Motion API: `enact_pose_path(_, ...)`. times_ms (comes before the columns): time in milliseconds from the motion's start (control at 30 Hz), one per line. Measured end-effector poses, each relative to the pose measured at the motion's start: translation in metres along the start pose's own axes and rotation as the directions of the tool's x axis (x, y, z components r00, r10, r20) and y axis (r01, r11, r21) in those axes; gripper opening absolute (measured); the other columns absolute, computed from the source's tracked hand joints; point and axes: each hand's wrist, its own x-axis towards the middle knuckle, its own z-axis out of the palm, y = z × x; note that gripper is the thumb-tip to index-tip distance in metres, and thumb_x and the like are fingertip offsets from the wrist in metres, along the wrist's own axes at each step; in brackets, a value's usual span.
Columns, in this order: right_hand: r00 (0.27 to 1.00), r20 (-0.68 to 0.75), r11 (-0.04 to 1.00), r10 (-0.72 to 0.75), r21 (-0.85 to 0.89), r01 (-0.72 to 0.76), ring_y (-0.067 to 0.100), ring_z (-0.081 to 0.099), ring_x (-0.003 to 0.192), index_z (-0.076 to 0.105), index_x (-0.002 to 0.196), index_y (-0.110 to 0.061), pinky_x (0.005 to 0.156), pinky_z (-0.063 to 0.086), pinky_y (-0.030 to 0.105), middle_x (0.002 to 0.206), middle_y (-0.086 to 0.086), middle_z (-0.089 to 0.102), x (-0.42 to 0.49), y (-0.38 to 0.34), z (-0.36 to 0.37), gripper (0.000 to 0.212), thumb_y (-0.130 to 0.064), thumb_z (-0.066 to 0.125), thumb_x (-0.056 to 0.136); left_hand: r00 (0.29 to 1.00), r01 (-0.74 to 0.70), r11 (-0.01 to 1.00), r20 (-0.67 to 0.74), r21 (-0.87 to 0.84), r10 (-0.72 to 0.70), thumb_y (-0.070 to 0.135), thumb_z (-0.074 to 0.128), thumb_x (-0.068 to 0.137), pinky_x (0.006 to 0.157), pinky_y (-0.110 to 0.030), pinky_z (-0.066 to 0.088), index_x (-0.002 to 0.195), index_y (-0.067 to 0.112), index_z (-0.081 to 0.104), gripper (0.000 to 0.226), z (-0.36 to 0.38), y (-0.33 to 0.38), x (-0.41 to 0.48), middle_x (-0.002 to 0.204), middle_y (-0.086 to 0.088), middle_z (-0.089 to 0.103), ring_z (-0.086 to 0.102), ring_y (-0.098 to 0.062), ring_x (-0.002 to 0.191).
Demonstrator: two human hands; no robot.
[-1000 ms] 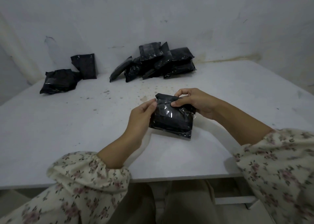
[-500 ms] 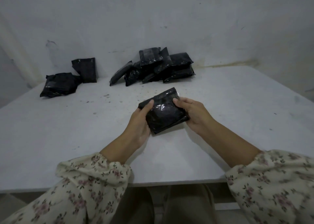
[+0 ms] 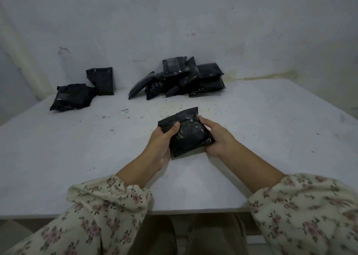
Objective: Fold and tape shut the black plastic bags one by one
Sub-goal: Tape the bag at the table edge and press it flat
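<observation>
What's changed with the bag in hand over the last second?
The small black plastic bag has been tipped from nearly upright to flatter above the white table. The right hand left its top edge and now grips its right side; the left hand keeps hold of the left side. The heap of black bags by the wall and the smaller group at far left have not moved.

Dim, cool, even light fills the scene. Soft, faint shadows lie on the counter (image 3: 58, 158) beneath the arms (image 3: 135, 171). Small glints show on the bag (image 3: 188, 132) and the pile (image 3: 186, 76). The wide lens bows the counter's edges, and the sleeves (image 3: 108, 202) look slightly soft.
</observation>
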Motion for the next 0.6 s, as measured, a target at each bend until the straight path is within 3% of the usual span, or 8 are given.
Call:
enact_pose_path(67,0.997,0.046,0.996,0.067,0.05,-0.069,0.029,0.068,0.092,0.066,0.114,-0.003,0.072,0.059,0.037,0.112,0.018,0.069,0.001,0.001,0.002,0.031,-0.024,0.062,0.092,1.0,-0.014,1.0,0.017,0.005,0.014,0.015,0.059,0.093,0.083,-0.037,0.056,0.126,0.006,0.057,0.033,-0.002,0.004,-0.001,0.117,-0.011,0.069,0.066,-0.025,0.106)
enact_pose_path(133,0.998,0.049,0.998,0.032,0.049,-0.034,0.028,0.067,0.096,0.065,0.118,-0.003,0.075,0.058,0.033,0.113,0.016,0.069,0.004,0.002,0.005,0.033,-0.023,0.058,0.093,0.999,-0.045,0.999,0.017,0.026,0.044,0.013,0.058,0.093,0.081,-0.034,0.057,0.121,0.008,0.058,0.029,-0.004,0.009,0.001,0.114,-0.01,0.07,0.067,-0.023,0.105)
enact_pose_path(200,0.992,-0.064,0.993,-0.107,0.04,0.11,0.024,0.066,0.086,0.064,0.114,-0.005,0.071,0.055,0.03,0.1,0.01,0.07,0.005,0.003,0.008,0.025,-0.019,0.055,0.095,0.998,-0.068,0.997,0.002,0.036,0.068,0.013,0.059,0.093,0.084,-0.034,0.056,0.122,0.007,0.058,0.03,-0.006,0.015,0.003,0.115,-0.01,0.07,0.067,-0.023,0.106)
enact_pose_path(267,0.933,-0.192,0.952,-0.303,-0.017,0.306,0.018,0.059,0.078,0.058,0.108,-0.017,0.067,0.049,0.029,0.093,0.007,0.062,0.001,0.004,0.011,0.015,-0.022,0.047,0.101,0.997,-0.069,0.997,-0.023,0.03,0.07,0.013,0.059,0.094,0.082,-0.033,0.056,0.124,0.005,0.057,0.032,-0.008,0.018,0.005,0.116,-0.01,0.069,0.067,-0.023,0.105)
enact_pose_path(333,0.84,-0.148,0.848,-0.522,-0.198,0.491,0.014,0.056,0.081,0.059,0.103,-0.03,0.068,0.047,0.025,0.097,0.004,0.058,-0.008,0.007,0.016,0.018,-0.028,0.041,0.103,0.997,-0.065,0.998,-0.046,0.024,0.066,0.013,0.059,0.094,0.083,-0.035,0.056,0.126,0.004,0.057,0.033,-0.01,0.021,0.007,0.116,-0.011,0.069,0.067,-0.023,0.105)
enact_pose_path(400,0.773,0.014,0.729,-0.634,-0.322,0.604,0.013,0.057,0.096,0.062,0.11,-0.036,0.082,0.05,0.024,0.109,0.001,0.057,-0.015,0.013,0.022,0.019,-0.03,0.046,0.101,0.995,-0.075,0.997,-0.067,0.018,0.076,0.014,0.059,0.094,0.081,-0.036,0.056,0.126,0.005,0.056,0.034,-0.013,0.022,0.009,0.118,-0.011,0.068,0.067,-0.024,0.106)
enact_pose_path(500,0.803,0.132,0.748,-0.581,-0.304,0.591,0.011,0.057,0.109,0.062,0.123,-0.03,0.096,0.049,0.024,0.118,-0.003,0.055,-0.015,0.021,0.029,0.031,-0.019,0.059,0.094,0.994,-0.096,0.995,-0.056,-0.001,0.096,0.015,0.059,0.094,0.073,-0.032,0.057,0.128,0.007,0.055,0.036,-0.016,0.025,0.01,0.119,-0.011,0.068,0.067,-0.024,0.106)
enact_pose_path(600,0.866,0.121,0.845,-0.485,-0.189,0.5,0.013,0.06,0.109,0.061,0.127,-0.02,0.091,0.051,0.022,0.121,0.0,0.062,-0.011,0.018,0.035,0.04,-0.007,0.063,0.09,0.993,-0.107,0.994,-0.052,-0.023,0.105,0.014,0.058,0.094,0.075,-0.033,0.058,0.127,0.009,0.055,0.033,-0.018,0.027,0.008,0.117,-0.01,0.068,0.067,-0.024,0.105)
